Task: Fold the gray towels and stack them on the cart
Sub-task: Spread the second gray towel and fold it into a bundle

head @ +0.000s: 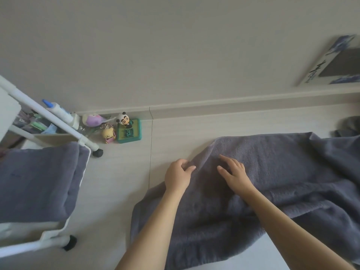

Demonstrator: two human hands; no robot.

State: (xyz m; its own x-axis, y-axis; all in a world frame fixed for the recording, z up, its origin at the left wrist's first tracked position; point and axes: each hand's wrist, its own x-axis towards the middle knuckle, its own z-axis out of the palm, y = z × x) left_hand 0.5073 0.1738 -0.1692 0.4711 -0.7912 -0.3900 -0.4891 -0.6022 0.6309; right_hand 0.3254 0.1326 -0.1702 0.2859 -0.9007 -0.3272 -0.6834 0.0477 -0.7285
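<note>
Folding step: towel spread out, edge being gathered, fold not yet made
Gray towel (253, 191): lies rumpled on the floor (120, 182) in front of the person, near edge loose and wavy, far edge almost straight, right side bunched
Left hand (178, 177): at the towel's left edge, fingers (188, 167) curled in, thumb and fingertips pinching the hem
Right hand (234, 173): flat on top of the towel just beside the left hand, fingers spread and relaxed, pressing the cloth down, gripping nothing
Handling: judged soft, limp terry, fairly thick, some weight; will sag and drag if lifted by one point, not slippery, not fragile
Where to hold: best guess is the two corners of one short edge, or the hem with both hands apart, so the cloth hangs square before it is laid over
Risk: bunched right side could fold in crooked; smooth it first
Cart (81, 172): white rolling cart, left of the towel and well apart from it, black casters on the floor
Folded towel (37, 182): gray, already on the cart's top tier, one side draping over the rim
Cart far side: glue bottle (58, 110) with blue tip, pens, hard to read
Toys: panda figure (124, 119) on a green box (129, 131), yellow figure (108, 134), purple one (93, 119), by the baseboard
Far right: more gray cloth (348, 126) at the frame edge, may be another towel, cannot tell
Wall: book (335, 61) or print leaning on the ledge, blurred
</note>
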